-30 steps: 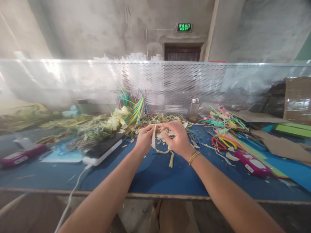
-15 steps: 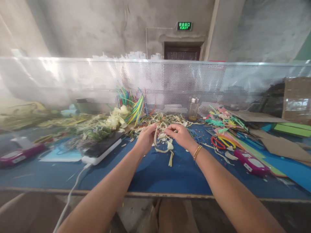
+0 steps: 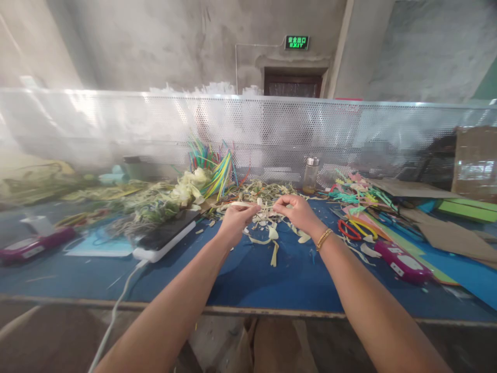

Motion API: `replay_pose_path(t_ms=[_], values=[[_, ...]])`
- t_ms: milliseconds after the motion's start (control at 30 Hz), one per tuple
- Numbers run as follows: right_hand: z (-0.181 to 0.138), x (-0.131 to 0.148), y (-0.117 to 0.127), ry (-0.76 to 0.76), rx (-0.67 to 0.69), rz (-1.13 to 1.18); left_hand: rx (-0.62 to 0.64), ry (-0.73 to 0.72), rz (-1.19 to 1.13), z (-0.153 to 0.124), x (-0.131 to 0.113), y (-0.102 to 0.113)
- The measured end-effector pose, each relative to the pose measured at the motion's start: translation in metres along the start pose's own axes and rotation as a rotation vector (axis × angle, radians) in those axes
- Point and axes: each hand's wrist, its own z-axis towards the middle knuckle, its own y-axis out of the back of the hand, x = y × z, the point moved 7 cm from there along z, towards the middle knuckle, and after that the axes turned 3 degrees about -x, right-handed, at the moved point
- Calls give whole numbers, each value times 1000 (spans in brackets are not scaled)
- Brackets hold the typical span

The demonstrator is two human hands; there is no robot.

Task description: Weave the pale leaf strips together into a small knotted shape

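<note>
head, left hand point(image 3: 234, 223) pinching strip point(image 3: 241, 204), right hand point(image 3: 297, 212) beside, table edge point(image 3: 272, 312) apart

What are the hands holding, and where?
The left hand pinches a pale strip, seemingly near one end. The right hand is pinched shut too; what it holds cannot be told.

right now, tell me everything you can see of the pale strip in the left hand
The pale strip is a narrow, flat, cream ribbon, seemingly paper or thin plastic. It lies about level, pinched by the left hand above the blue table and a litter of similar scraps. Its free end points toward the right hand, which does not seem to touch it.
</note>
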Motion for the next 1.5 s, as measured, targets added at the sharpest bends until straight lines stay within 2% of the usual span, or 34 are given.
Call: replay_pose_path(t_ms=[167, 333, 400, 533, 600, 767, 1000, 1167, 1333, 1500], values=[[1, -4, 1, -6, 3, -61, 66, 113, -79, -1, 6, -5], [1, -10, 2, -34, 4, -86, 169, 366, -316, -8, 13, -14], [0, -13, 3, -49, 9, -106, 183, 411, -374, -11, 13, -17], [0, -14, 3, -55, 52, -150, 190, 336, -321, -11, 11, -18], [0, -11, 2, -57, 54, -100, 215, 308, -278, -11, 11, -19], [-1, -6, -10, -144, 7, 245, 228, 281, -225, -12, 12, -19], [-5, -12, -33, -250, -45, 547, 248, 298, -174, -14, 13, -22], [-4, -12, -39, -235, -12, 570, 196, 298, -104, -12, 18, -16], [-4, -18, -40, -269, -59, 611, 233, 318, -104, -14, 19, -19], [-2, -22, -31, -280, -125, 650, 253, 311, -238, -14, 13, -22]])
